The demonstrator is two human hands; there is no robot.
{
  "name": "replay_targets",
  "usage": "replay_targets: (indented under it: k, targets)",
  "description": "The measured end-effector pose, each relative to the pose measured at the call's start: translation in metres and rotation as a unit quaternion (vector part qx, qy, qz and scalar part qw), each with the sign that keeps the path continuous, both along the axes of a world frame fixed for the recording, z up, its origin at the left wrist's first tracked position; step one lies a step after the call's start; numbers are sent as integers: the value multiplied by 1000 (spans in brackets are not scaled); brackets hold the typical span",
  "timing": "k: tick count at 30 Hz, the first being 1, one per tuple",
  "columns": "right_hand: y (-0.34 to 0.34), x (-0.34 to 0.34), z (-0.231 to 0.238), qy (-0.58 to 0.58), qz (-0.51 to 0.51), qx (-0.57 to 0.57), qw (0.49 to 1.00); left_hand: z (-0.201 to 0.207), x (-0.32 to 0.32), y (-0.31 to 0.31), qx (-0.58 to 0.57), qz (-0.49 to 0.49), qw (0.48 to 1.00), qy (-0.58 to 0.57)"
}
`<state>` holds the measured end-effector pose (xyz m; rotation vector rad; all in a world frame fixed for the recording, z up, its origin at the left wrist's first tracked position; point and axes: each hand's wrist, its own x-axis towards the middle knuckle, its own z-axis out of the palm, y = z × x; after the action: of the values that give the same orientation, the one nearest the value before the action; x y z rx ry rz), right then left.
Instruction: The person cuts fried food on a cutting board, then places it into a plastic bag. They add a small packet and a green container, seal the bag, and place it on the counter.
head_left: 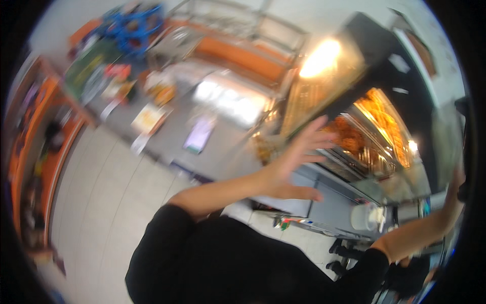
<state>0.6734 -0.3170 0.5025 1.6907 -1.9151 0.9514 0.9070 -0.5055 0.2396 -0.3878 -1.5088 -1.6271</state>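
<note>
My left hand [296,164] is raised in front of the lit food warmer, its fingers spread and nothing in it. Behind its fingertips, reddish-brown fried food [347,134] and golden fried pieces [387,124] lie in the glass-fronted food warmer [420,86]. At the far right my right forearm [425,228] reaches up to the dark rim of the picture. Its hand is mostly cut off there, so its fingers and anything in them are hidden. A phone with a lit lilac screen [201,133] lies on the grey counter [174,152], left of my left hand.
A small open box [150,119] and food packets [119,91] sit on the counter's left part. Blue plastic racks [134,30] stand at the back. Orange shelving [50,167] lines the left side. A white tub [363,217] is below the warmer; another person [407,276] is at lower right.
</note>
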Motion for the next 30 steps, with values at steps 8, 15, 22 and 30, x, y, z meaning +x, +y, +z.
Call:
replay_targets:
  k: [8,15,22,30]
  targets:
    - [-162,210,-296,-178,305,117,928,-123,120,-28,402,-71,912,32]
    - [-282,330,-440,-738,245,227,587,-199,299,-91,423,99,900,-45]
    - [-362,390,-510,-256,41,211,942,-192,381,-187,424,106,897,-69]
    - [-375,420,-421,-904,133,79,399,-213,338,-268,41,213,942,-257]
